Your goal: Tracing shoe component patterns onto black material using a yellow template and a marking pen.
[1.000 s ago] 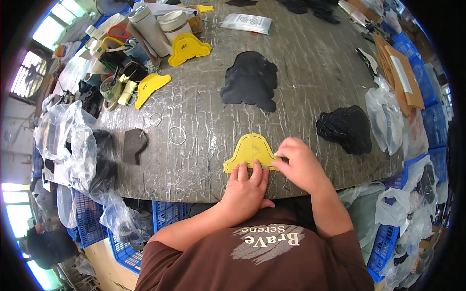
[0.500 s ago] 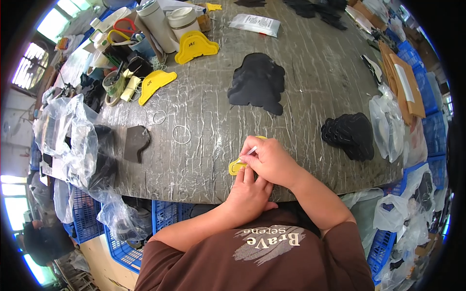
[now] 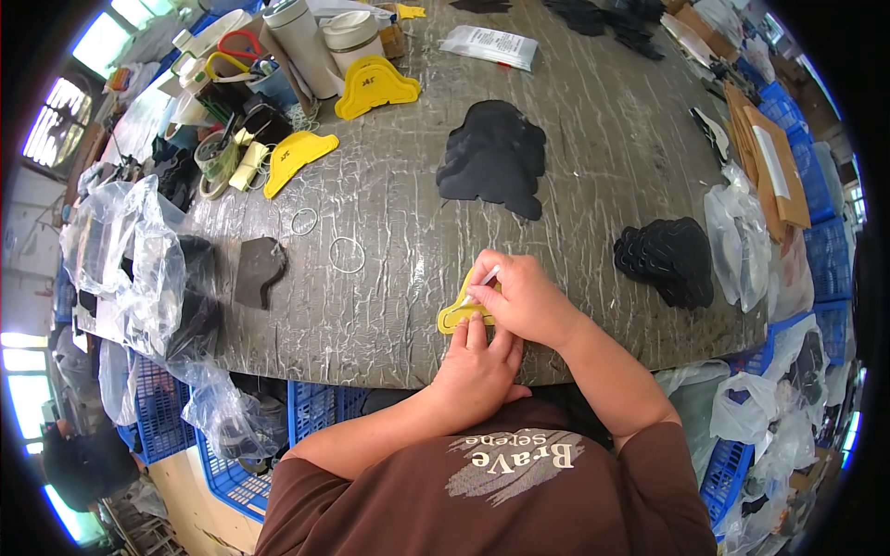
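A yellow template [image 3: 450,321] with a slotted outline lies on the table near its front edge. My right hand [image 3: 527,301] is closed round a slim white pen [image 3: 489,276], its tip down at the template. Stretched fingertips of my left hand [image 3: 479,371] press flat on the template's near edge. Both hands cover the template's right part, and whatever lies under it is hidden. Beyond it rests a spread pile of black cut pieces [image 3: 491,153]. A fanned stack of black pieces [image 3: 663,261] sits to the right.
Two more yellow templates [image 3: 375,88] lie at the back left, beside a white tumbler [image 3: 301,46] and scissors [image 3: 239,46]. A dark cut piece [image 3: 260,272] and rubber bands [image 3: 348,254] are on the left. Plastic bags [image 3: 139,269] and blue crates [image 3: 315,408] line the table's edges.
My right hand has shifted slightly to the right and the pen has tilted differently, uncovering more of the yellow template. My left hand stays pressed in place.
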`<state>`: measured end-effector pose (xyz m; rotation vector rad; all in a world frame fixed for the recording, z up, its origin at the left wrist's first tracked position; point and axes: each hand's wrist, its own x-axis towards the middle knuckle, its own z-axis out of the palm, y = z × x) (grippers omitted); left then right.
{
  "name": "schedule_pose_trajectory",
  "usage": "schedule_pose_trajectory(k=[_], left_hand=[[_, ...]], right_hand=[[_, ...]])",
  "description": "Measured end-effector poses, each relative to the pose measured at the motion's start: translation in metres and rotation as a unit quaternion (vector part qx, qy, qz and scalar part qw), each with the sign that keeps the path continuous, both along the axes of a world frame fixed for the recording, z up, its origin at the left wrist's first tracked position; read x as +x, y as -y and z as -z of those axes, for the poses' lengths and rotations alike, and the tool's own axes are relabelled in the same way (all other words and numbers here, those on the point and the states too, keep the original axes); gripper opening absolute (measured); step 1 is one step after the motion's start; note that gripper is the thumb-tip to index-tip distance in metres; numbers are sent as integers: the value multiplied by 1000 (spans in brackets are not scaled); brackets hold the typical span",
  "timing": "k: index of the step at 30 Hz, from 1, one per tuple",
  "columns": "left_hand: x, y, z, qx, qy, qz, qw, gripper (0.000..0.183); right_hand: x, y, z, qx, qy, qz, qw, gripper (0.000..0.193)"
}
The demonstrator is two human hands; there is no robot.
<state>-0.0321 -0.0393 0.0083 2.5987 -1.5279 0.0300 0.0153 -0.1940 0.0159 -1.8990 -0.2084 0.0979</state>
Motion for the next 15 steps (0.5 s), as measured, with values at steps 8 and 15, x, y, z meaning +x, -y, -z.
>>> schedule_pose_trajectory(k=[8,15], left_hand=[[-1,0,1,-1,5,-11,1000,87],[-1,0,3,-9,5,-7,1000,89]], right_hand=[[8,6,0,3,-8,19,1000,10],[12,9,0,12,-17,33,999,10]])
